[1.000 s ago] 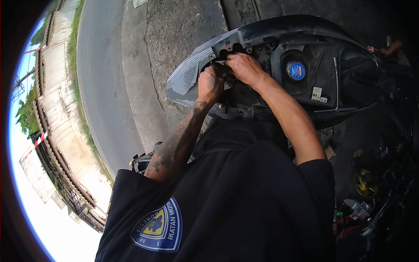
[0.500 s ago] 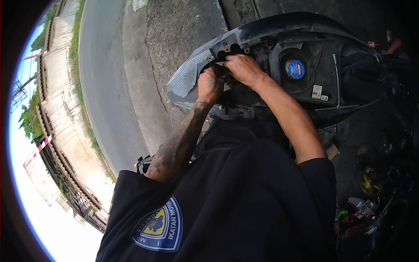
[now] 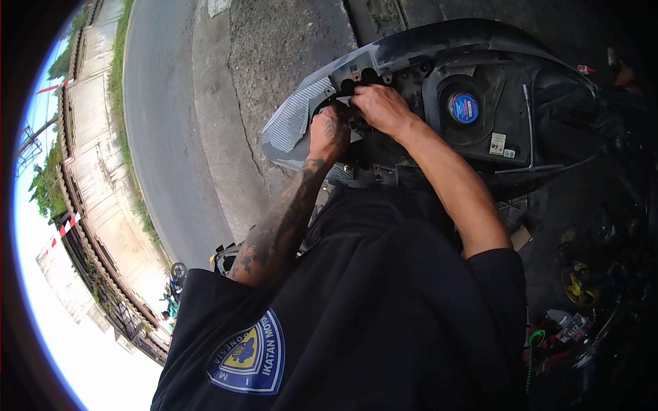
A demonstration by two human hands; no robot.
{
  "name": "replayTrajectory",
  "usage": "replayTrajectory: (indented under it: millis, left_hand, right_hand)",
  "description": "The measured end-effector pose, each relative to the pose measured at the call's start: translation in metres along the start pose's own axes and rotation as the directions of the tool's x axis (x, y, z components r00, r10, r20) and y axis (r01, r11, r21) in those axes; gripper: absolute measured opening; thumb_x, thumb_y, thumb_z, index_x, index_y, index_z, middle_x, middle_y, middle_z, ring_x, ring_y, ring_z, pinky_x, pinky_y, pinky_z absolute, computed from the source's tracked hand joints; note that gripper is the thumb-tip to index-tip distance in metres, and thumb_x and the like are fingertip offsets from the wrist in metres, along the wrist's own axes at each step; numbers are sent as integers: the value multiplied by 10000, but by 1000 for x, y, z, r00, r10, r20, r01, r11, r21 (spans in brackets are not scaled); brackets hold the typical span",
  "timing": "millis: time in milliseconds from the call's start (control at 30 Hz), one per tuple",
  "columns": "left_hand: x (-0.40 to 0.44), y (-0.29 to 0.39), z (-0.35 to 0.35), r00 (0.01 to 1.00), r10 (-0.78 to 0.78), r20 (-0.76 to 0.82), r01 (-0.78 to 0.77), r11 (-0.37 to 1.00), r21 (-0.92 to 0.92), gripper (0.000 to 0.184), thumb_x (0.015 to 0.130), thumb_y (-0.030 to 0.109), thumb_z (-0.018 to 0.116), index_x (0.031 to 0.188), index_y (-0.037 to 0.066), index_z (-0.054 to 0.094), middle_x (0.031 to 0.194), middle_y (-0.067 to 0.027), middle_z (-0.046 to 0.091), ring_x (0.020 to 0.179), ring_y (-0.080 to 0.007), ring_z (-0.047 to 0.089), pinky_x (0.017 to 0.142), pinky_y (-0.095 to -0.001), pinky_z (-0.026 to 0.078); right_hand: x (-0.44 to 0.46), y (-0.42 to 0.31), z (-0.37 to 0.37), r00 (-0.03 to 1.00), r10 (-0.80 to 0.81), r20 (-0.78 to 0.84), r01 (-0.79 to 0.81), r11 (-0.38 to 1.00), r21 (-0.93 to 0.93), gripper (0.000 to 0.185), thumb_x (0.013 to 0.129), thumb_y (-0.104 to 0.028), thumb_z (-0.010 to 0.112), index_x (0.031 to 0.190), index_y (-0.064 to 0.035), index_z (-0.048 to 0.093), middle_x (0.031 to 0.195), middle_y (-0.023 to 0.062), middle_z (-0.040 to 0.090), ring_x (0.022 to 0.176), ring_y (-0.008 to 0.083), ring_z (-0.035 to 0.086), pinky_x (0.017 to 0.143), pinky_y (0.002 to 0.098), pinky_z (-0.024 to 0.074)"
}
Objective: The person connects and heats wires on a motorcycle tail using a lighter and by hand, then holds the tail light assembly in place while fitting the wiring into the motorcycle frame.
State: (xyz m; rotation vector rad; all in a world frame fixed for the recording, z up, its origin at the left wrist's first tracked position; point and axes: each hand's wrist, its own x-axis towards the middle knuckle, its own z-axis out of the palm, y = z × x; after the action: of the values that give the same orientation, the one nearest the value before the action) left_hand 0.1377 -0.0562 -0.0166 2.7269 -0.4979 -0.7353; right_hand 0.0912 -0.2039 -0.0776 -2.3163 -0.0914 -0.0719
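A scooter's rear body (image 3: 473,51) lies in front of me with its seat off and the inner parts exposed. My left hand (image 3: 330,131) is closed inside the tail cavity, beside the silver carbon-patterned tail panel (image 3: 296,122). Just to its right, my right hand (image 3: 384,108) reaches into the same cavity with its fingers curled down. The fingertips of both hands are hidden among dark parts, so what they grip cannot be made out. Farther right are a fuel cap (image 3: 464,108) with a blue label and a long T-handled wrench (image 3: 529,127) resting on the body.
A road (image 3: 168,123) runs along the left, beyond a concrete strip (image 3: 219,137). At the lower right are motorcycle parts, a yellow wheel (image 3: 579,284) and a licence plate (image 3: 573,329). Another person's hand (image 3: 624,75) shows at the far right.
My hands stay in nearly the same place, with only slight shifts. A motorbike with a rider has come into view at the road's lower left. The other person's hand has moved slightly.
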Motion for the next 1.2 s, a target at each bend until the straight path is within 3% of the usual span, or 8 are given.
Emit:
replayTrajectory:
  millis: [167,367,433,633,733,1200]
  left_hand:
    - [-2,4,-1,999,-15,-31,15,1000,18,220,829,82,541,1013,49,657,906,-256,669,903,-431,645,792,-490,514]
    - [-8,1,3,996,83,-27,-84,996,-36,179,825,67,532,990,36,594,858,-277,656,863,-455,636,742,-521,501]
    - [-12,2,6,988,133,-78,-127,989,75,140,816,58,530,948,14,544,807,-288,639,811,-474,627,695,-544,487]
    - [-11,-4,11,979,161,-122,-149,983,106,103,819,48,518,902,-14,521,784,-285,628,765,-486,614,662,-558,476]
    - [-12,-4,12,982,146,-117,-133,985,108,103,824,47,513,910,-9,523,792,-286,629,768,-486,614,662,-558,476]
    - [-10,1,4,997,77,-27,-72,983,169,149,800,41,531,930,-32,543,821,-296,639,805,-479,635,683,-545,507]
  right_hand:
    - [0,-1,0,1000,2,4,-2,1000,9,150,823,-85,538,824,-54,684,971,117,651,968,333,635,805,445,534]
    - [0,-3,-4,998,36,50,-37,999,21,159,832,-99,535,855,-52,685,1019,118,650,998,340,624,832,466,521]
    - [1,-4,-3,997,44,70,-45,999,9,165,839,-105,531,867,-53,686,1026,116,647,1011,342,619,828,472,521]
    - [0,-2,1,997,44,56,-45,999,12,185,851,-115,518,899,-55,685,1066,121,645,1034,347,612,848,485,512]
    - [1,-2,-4,992,42,117,-44,999,13,202,864,-129,505,923,-63,687,1113,127,642,1064,349,602,875,496,501]
    - [0,-3,2,988,99,120,-102,995,22,224,890,-138,481,954,-58,680,1184,133,632,1126,354,575,935,484,467]
